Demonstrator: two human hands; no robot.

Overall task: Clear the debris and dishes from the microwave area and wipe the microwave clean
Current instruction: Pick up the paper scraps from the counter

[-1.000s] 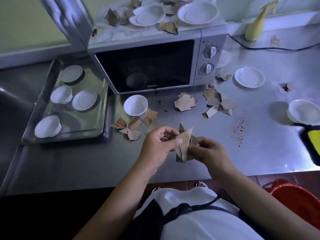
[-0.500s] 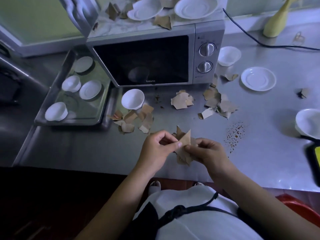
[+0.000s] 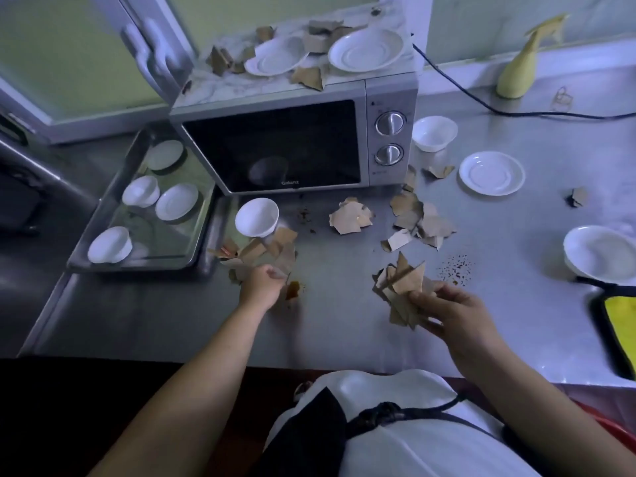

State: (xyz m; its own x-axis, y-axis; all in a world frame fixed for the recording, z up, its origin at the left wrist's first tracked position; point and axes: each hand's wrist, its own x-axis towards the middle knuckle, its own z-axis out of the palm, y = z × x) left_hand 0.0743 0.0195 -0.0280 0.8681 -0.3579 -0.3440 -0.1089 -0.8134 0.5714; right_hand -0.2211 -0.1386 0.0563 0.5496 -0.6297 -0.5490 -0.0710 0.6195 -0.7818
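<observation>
A silver microwave [image 3: 296,146] stands on the steel counter [image 3: 172,315], with two white saucers [image 3: 366,49] and brown cardboard scraps on its top. My right hand [image 3: 447,311] grips a bunch of cardboard scraps [image 3: 401,287] above the counter's front. My left hand [image 3: 263,284] reaches into the scrap pile [image 3: 261,251] beside a white bowl [image 3: 256,216], fingers curled on a piece there. More scraps [image 3: 351,216] lie in front of the microwave and further scraps [image 3: 421,222] to its right.
A metal tray [image 3: 103,232] at the left holds several white dishes. A small bowl [image 3: 434,132], a saucer [image 3: 491,173] and a larger bowl [image 3: 600,253] stand at the right. A black cable [image 3: 481,105], a yellow bottle [image 3: 519,70], a yellow cloth [image 3: 619,315] and brown stains [image 3: 454,270] are there too.
My left hand has let go of the bunch and moved left to the scrap pile by the bowl. My right hand keeps the bunch alone.
</observation>
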